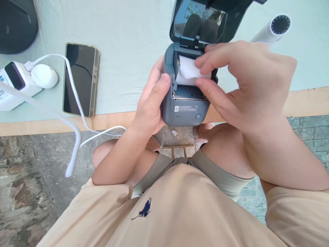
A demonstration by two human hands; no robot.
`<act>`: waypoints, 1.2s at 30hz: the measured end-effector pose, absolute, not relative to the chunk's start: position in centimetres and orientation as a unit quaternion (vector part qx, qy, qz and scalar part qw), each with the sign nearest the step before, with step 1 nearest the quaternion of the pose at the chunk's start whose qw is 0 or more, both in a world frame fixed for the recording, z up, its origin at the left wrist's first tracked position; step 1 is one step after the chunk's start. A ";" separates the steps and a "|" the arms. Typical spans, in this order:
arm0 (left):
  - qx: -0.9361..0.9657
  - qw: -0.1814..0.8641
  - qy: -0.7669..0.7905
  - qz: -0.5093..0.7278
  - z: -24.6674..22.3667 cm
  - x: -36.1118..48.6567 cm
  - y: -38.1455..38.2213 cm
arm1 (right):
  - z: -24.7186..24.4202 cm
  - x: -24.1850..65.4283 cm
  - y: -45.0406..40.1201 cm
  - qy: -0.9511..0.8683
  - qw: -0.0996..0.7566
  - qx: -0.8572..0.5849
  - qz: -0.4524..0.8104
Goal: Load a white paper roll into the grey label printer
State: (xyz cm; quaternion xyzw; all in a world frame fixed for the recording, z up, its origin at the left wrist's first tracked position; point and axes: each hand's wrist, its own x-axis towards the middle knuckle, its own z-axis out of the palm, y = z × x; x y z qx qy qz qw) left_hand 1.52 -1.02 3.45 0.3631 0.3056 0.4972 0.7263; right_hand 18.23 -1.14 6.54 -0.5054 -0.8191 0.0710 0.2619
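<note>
The left hand grips the side of the open printer at the counter's edge. The fingers and thumb of the right hand are bent around the white paper roll inside it.

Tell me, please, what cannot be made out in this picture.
Unclear in the head view:
print on the label: blurred, too small
paper's right end: behind the right hand
left hand, most fingertips: behind the printer
black object: cut off by the left edge
</note>
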 end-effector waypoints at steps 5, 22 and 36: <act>0.331 0.743 0.275 0.512 3.2 1.5 -1.0 | 6.7 18.5 -1.1 -0.824 0.266 -0.500 -0.004; 0.369 0.758 0.242 0.480 2.5 0.6 -0.4 | 6.2 17.9 -1.9 -0.880 0.344 -0.328 0.019; 0.471 0.698 0.244 0.480 0.8 0.1 0.1 | 7.0 17.9 -2.1 -0.789 0.323 -0.499 0.155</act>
